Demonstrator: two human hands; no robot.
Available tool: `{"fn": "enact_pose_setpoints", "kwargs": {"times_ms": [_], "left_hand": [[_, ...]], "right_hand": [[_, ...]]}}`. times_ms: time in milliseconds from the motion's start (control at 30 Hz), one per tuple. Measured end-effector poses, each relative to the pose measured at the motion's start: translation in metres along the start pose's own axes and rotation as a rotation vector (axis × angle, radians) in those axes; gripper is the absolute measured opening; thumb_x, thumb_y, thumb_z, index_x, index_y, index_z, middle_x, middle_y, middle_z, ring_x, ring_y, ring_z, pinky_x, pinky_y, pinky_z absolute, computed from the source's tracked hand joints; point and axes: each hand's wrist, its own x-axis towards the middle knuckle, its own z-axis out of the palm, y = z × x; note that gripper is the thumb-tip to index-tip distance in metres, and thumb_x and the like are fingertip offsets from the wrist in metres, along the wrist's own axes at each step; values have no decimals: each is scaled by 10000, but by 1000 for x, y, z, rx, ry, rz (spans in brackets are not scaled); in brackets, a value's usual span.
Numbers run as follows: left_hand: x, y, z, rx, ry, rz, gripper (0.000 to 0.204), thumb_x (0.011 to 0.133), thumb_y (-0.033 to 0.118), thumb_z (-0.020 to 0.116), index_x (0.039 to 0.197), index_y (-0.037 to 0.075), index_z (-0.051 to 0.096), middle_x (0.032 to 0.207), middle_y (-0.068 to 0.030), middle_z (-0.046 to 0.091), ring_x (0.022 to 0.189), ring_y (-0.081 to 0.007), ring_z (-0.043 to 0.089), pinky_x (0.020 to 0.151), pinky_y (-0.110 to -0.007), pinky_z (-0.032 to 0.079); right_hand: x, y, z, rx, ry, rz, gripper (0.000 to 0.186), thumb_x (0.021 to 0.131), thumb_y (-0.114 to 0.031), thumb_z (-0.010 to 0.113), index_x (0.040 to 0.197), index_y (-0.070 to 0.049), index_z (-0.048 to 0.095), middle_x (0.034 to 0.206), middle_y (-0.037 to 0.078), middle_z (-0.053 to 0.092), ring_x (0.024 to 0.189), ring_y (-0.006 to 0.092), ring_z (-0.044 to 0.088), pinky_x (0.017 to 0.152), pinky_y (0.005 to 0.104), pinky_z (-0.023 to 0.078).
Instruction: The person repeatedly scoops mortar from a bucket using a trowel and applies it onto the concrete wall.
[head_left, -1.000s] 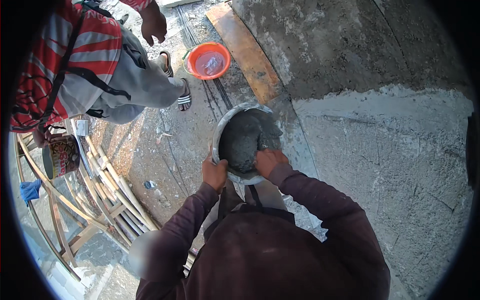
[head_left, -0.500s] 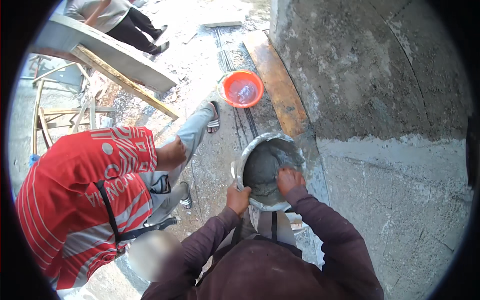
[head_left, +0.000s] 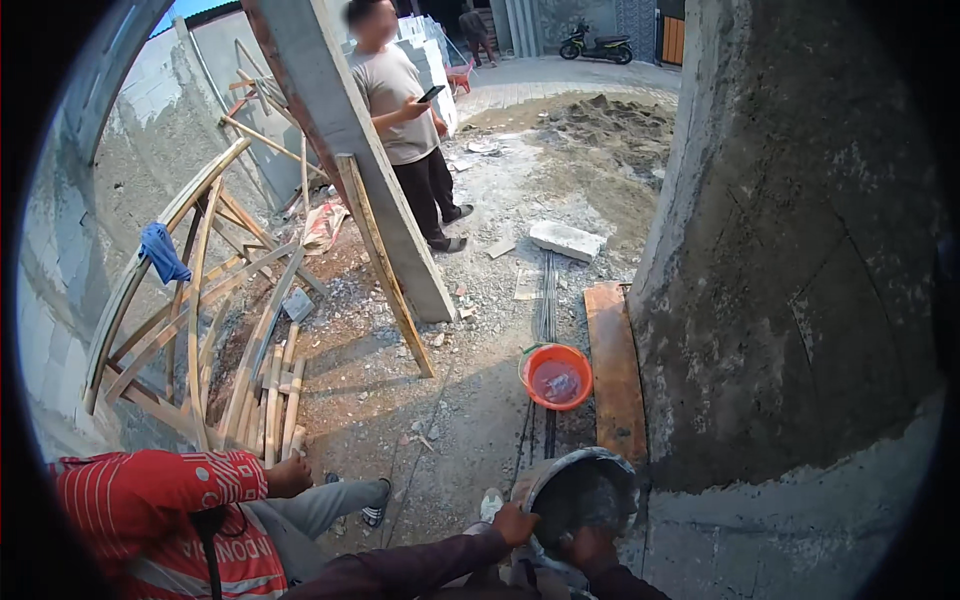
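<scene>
A grey, mortar-smeared bucket (head_left: pixel 527 486) tilts in front of me at the lower right. Wet grey mortar (head_left: pixel 582 497) lies inside it. My left hand (head_left: pixel 517 524) is closed around the bucket's left rim. Down at the mortar, at the near side of the opening, my right hand (head_left: pixel 590 548) has its fingers curled; whatever it may hold is hidden in shadow. Just beyond the bucket stands an orange basin (head_left: pixel 557 377) with cloudy water in it.
A rusty brown plank (head_left: pixel 613 370) lies along the rough plastered wall (head_left: pixel 790 300) at right. Left are a co-worker in a red shirt (head_left: pixel 150 500), wooden frames (head_left: pixel 205 300) and a leaning post (head_left: pixel 385 270) braced with timber. Another person (head_left: pixel 405 120) stands beyond, holding a phone.
My view has tilted up, so the bucket and both hands sit lower and the far yard shows. My left hand keeps its grip on the rim; the right stays in the bucket.
</scene>
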Motion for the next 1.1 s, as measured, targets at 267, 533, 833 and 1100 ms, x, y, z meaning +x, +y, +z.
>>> {"fn": "enact_pose_setpoints", "kwargs": {"times_ms": [267,533,833,1100], "left_hand": [[6,38,-60,-325,-59,119,218,883,34,611,1058,-95,622,900,-128,700,746,-210,678,673,-366,569],[48,-27,-50,-612,-118,-156,237,907,37,600,1138,-13,578,903,-96,648,751,-265,708,642,-465,650],[36,-77,-100,-863,42,-176,359,891,51,612,1239,-34,605,1044,-170,698,818,-319,742,647,-459,661],[70,-112,-102,-637,224,-235,141,871,73,607,943,-45,580,856,-118,573,698,-278,630,625,-524,642]], "right_hand": [[-28,-21,-39,186,218,-39,352,958,-393,702,1026,-50,666,971,224,721,942,450,697,804,538,558],[-63,-33,-80,123,370,13,289,892,-299,740,1009,-60,627,993,155,703,932,420,700,783,520,562],[-120,-28,-246,532,-133,-517,397,932,-349,756,1084,16,721,826,163,694,778,306,699,728,399,546],[-215,151,-319,803,595,382,414,1070,-393,610,1085,8,714,693,-13,580,534,57,535,490,238,446]]}}
